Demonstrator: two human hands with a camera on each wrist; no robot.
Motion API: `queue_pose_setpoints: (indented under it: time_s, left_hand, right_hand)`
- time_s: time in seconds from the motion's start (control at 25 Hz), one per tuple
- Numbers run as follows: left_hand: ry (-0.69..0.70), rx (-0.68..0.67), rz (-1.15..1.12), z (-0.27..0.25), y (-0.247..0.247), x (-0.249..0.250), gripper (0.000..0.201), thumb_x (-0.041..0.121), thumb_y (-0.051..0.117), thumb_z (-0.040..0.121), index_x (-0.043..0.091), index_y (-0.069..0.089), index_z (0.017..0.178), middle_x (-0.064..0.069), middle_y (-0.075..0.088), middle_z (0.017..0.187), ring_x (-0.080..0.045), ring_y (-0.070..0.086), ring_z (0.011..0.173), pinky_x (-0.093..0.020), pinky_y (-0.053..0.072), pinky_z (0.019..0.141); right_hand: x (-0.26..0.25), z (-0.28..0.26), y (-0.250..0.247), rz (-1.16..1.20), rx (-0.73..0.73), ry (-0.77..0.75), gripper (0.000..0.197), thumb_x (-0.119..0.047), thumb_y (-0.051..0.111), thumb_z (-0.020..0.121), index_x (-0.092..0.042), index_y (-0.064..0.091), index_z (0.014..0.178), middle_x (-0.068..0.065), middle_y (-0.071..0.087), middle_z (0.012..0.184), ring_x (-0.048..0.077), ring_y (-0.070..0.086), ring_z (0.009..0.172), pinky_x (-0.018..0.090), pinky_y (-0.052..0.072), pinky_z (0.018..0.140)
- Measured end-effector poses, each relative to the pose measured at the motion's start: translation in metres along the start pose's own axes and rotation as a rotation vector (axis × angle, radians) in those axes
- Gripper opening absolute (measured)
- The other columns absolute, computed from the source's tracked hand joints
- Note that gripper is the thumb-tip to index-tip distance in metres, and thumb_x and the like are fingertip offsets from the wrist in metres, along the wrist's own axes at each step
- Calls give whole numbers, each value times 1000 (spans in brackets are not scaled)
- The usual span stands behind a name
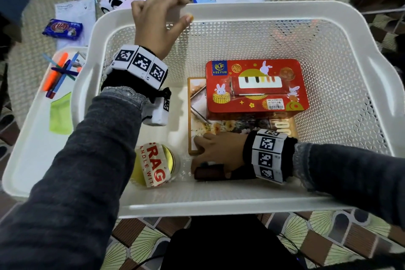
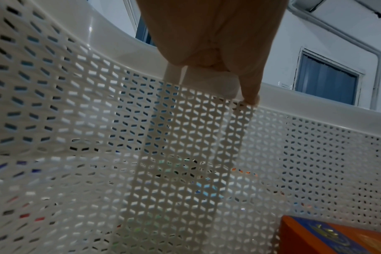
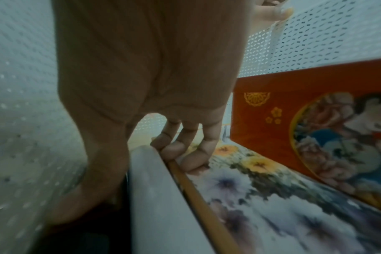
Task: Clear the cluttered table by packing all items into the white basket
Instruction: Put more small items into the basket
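"KEE FUIE" on the red tin [image 1: 256,86] — "FRAG", "ANDLE WIT" on the tape roll [image 1: 153,165]

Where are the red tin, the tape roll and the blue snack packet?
red tin [image 1: 256,86]: head view, middle of its lid.
tape roll [image 1: 153,165]: head view, its printed outer band.
blue snack packet [image 1: 62,29]: head view, centre of the wrapper.

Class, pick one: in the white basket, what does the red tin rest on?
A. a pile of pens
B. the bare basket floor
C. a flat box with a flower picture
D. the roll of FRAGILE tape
C: the red tin sits on the flat flower-printed box, whose near corner the right hand touches.
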State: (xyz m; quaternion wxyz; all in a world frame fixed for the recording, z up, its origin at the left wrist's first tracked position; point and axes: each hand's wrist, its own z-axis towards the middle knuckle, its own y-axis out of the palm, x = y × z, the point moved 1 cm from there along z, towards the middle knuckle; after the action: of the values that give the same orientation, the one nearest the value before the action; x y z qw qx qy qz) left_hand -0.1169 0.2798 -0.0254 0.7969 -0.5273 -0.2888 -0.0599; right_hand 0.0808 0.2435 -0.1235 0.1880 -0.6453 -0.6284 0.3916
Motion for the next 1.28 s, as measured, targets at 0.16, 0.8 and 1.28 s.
queue_pose_setpoints:
  time_s: [0.16,0.8,1.28]
  left_hand:
    - [-4,1,-9,0,0,-2,35,40,56,92,22,59,121,15,51,111,-5,27,100,-18,19,82]
    - [9,-11,-8,1,-2,-3,33,37,57,92,22,60,120,18,43,101,-5,25,95,-20,20,80]
    - [76,20,13,4,5,-9,29,36,61,90,22,63,115,6,62,119,-16,49,108,-26,14,73]
  right_hand:
    - [5,-1,-2,54,-11,15,75,-23,81,69,-37,45,132,6,34,126,23,37,113,38,51,78]
    - [4,-7,3,75,30,13,73,-30,76,70,-40,43,134,7,30,124,23,33,112,39,48,83]
    - [16,-22,-21,511,145,137,52,-25,64,89,-22,46,137,2,58,116,15,53,97,22,39,80]
